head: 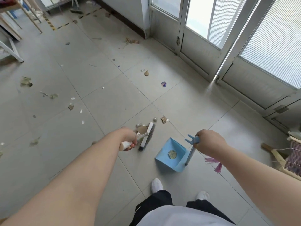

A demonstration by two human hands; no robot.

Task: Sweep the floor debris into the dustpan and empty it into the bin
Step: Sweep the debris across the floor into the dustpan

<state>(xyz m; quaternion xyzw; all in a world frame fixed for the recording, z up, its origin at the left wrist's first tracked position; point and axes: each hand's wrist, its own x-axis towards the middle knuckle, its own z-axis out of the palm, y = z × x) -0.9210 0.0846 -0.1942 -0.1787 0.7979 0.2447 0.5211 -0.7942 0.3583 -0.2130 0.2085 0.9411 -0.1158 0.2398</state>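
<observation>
My left hand (128, 138) grips the white handle of a broom (147, 136) whose grey bristle head rests on the tiled floor against brown cardboard scraps (142, 128). My right hand (209, 141) holds the upright handle of a blue dustpan (170, 156) standing on the floor just right of the broom head, its open mouth facing the broom. A round sticker shows inside the pan. Paper bits, leaves and scraps (71, 107) lie scattered over the tiles to the left and ahead. No bin is in view.
Glass doors with metal frames (216, 51) run along the right. Wooden furniture legs (32, 18) and a white frame (13, 51) stand at the upper left. Wooden sticks and a woven piece (291, 157) lie at the right edge. A pink tassel (217, 167) lies by the dustpan.
</observation>
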